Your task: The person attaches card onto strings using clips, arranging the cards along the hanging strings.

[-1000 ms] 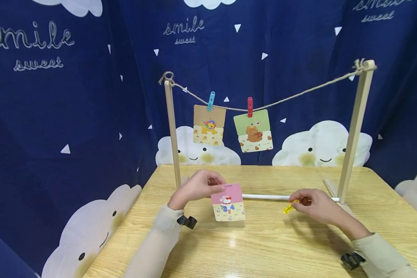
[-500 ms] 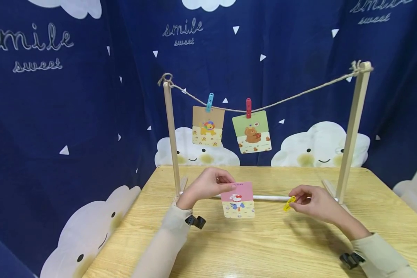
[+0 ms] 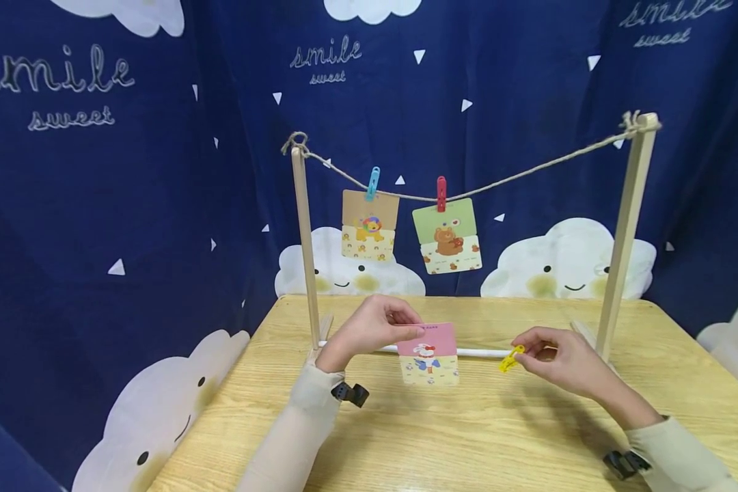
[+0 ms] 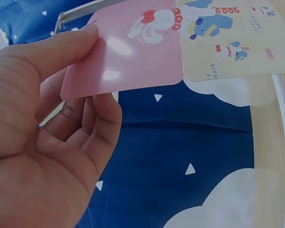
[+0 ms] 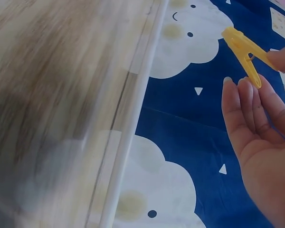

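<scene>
My left hand [image 3: 372, 329] pinches a pink and yellow rabbit card [image 3: 429, 355] by its top left corner, holding it upright above the table. In the left wrist view the thumb lies on the pink face of the card [image 4: 137, 52], and the other fingers are partly behind it. My right hand [image 3: 559, 359] pinches a yellow clothespin [image 3: 512, 359] by its handle ends, to the right of the card and apart from it. The right wrist view has the yellow clothespin [image 5: 244, 54] between thumb and fingers.
A sagging twine [image 3: 541, 164] runs between two wooden posts [image 3: 629, 232]. From it hang a lion card [image 3: 369, 225] under a blue clothespin [image 3: 373, 183] and a bear card [image 3: 447, 238] under a red clothespin [image 3: 441, 194]. A white rod [image 3: 482, 353] crosses low between the posts.
My left hand has carried the rabbit card to the right, closer to the yellow clothespin. The right hand has stayed nearly in place, with the clothespin slightly turned.
</scene>
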The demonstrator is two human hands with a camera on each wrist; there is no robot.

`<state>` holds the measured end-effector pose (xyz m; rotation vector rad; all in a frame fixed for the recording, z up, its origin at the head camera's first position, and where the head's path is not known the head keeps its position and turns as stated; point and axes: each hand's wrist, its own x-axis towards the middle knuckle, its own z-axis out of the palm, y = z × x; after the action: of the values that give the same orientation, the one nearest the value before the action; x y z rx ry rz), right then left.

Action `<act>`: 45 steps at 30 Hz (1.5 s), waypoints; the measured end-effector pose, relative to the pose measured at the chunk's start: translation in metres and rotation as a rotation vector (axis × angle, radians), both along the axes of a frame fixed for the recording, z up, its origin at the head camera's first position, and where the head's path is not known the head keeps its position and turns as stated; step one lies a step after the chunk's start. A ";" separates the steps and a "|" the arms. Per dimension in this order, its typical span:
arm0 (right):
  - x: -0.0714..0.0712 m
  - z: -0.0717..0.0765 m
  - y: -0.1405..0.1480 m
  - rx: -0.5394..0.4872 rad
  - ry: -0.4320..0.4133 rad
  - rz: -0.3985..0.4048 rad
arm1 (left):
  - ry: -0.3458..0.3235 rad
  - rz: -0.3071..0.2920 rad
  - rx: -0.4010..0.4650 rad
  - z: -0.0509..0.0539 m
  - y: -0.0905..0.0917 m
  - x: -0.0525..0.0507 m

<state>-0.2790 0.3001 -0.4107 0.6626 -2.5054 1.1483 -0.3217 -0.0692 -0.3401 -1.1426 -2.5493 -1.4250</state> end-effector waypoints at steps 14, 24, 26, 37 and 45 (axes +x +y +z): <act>0.013 0.020 0.004 -0.045 0.086 -0.029 | 0.030 -0.043 0.058 0.009 0.022 0.001; 0.023 0.046 0.016 -0.032 0.124 -0.074 | 0.078 0.005 0.062 0.016 0.039 0.001; 0.024 0.051 0.019 -0.020 0.136 -0.083 | 0.084 0.016 0.062 0.017 0.042 0.000; 0.024 0.091 0.032 0.025 0.217 -0.143 | 0.109 0.040 0.106 0.027 0.054 -0.002; 0.023 0.129 0.029 0.022 0.263 -0.172 | 0.122 0.032 0.098 0.039 0.060 -0.004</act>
<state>-0.2562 0.3294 -0.2818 0.5511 -2.3038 0.9104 -0.3255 -0.0089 -0.3011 -1.1312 -2.3779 -1.4084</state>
